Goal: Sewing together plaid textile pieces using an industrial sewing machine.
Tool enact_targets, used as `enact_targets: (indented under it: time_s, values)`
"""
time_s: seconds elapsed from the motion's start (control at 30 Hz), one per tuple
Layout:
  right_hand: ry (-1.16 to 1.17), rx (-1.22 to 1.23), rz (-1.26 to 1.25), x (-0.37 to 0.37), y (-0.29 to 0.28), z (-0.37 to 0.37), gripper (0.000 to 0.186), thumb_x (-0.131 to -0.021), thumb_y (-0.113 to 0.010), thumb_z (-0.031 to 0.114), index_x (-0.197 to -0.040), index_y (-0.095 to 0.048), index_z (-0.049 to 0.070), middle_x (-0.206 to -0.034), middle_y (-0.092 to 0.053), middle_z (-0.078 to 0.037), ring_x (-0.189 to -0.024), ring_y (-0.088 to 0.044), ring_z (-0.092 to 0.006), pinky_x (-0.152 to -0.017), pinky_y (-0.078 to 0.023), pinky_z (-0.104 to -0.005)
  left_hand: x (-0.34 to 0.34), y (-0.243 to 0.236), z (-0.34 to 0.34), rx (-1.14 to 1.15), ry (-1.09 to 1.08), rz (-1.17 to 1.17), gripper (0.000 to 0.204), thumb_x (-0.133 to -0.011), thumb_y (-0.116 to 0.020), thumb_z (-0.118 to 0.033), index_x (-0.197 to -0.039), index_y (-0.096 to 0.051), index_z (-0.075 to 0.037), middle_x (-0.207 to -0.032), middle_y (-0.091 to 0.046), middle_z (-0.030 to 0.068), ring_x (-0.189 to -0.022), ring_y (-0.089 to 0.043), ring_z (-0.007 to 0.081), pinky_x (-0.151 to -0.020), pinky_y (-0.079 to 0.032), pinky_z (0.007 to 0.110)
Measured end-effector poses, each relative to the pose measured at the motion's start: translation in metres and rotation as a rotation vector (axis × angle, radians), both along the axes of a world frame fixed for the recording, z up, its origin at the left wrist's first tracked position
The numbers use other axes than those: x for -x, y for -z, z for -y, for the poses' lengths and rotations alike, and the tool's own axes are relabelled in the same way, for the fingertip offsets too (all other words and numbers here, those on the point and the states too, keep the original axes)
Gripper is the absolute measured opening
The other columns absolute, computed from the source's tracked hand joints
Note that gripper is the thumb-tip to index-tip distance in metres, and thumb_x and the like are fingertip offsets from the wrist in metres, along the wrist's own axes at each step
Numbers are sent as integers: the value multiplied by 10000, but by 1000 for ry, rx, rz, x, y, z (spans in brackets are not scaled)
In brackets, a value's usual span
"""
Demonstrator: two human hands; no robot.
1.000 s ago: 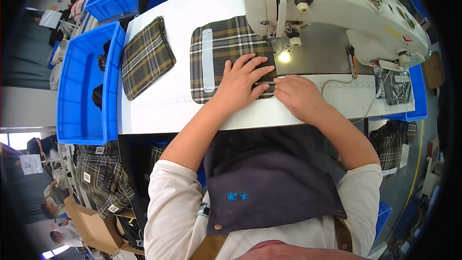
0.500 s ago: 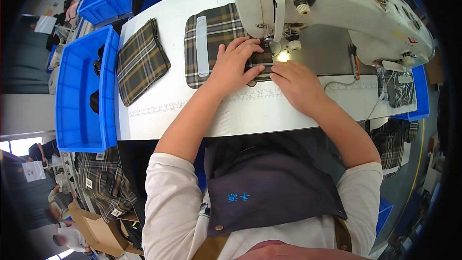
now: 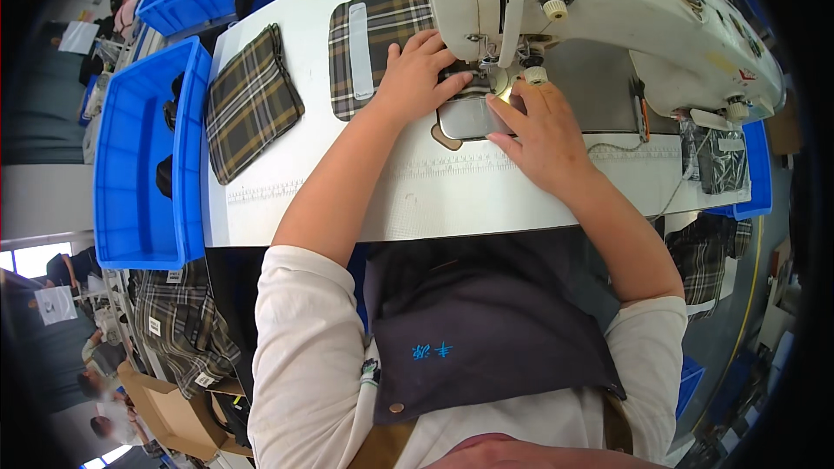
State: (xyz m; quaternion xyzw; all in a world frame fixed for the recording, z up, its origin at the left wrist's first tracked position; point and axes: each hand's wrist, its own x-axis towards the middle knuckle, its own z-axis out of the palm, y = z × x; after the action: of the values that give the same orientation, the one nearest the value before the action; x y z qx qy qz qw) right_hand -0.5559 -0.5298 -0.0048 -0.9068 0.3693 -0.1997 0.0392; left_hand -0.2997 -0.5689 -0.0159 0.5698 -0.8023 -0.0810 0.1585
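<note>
A plaid fabric piece [image 3: 391, 26] with a white strip along it lies flat on the white sewing table [image 3: 417, 200], its right end under the head of the white sewing machine [image 3: 608, 9]. My left hand [image 3: 421, 78] presses flat on the fabric, fingers spread toward the needle. My right hand [image 3: 539, 126] rests just right of the needle area, fingertips touching the metal plate [image 3: 465, 122] beside the lit presser foot. Neither hand grips anything.
A second folded plaid piece [image 3: 252, 100] lies at the table's left. Blue plastic bins [image 3: 139, 165] stand to the left and behind. More plaid garments [image 3: 178, 330] hang below the table at left, and other people work far left.
The fabric has slid away from me under the machine head, and both hands have moved with it toward the needle. More of the metal plate is uncovered.
</note>
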Motion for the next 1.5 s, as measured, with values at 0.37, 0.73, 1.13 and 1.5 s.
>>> enact_targets:
  time_s: [0.37,0.73,1.13,1.5]
  values:
    - [-35,92,96,3,4,0,472,-840,-819,259,-1269,-698,101,-1247,-572,-103,-1178,-542,-314,-1067,-440,-461,-4,1,18,-3,-93,-21,408,-945,-669,-434,-1298,-720,-236,-1499,-554,-3,-1463,-412,271,-1111,-320,678]
    - [-33,3,134,4,6,1,471,-864,-803,284,-1284,-696,99,-1319,-582,-122,-1270,-523,-334,-1094,-429,-470,-4,3,18,27,-105,-15,429,-945,-652,-441,-1320,-707,-242,-1517,-542,-4,-1459,-419,259,-1111,-326,675]
    - [-29,-7,162,6,5,2,433,-874,-801,296,-1241,-708,84,-1284,-594,-131,-1253,-548,-330,-1059,-456,-451,-23,8,20,281,-676,-237,366,-930,-705,-313,-1266,-716,-170,-1358,-654,43,-1307,-542,268,-1114,-326,548]
    - [-40,-24,158,4,7,2,435,-867,-807,280,-1239,-707,77,-1278,-600,-145,-1201,-574,-331,-1018,-478,-446,-69,12,0,251,-1084,-10,532,-919,-713,-431,-1355,-639,-137,-1290,-639,118,-1242,-542,349,-1007,-421,533]
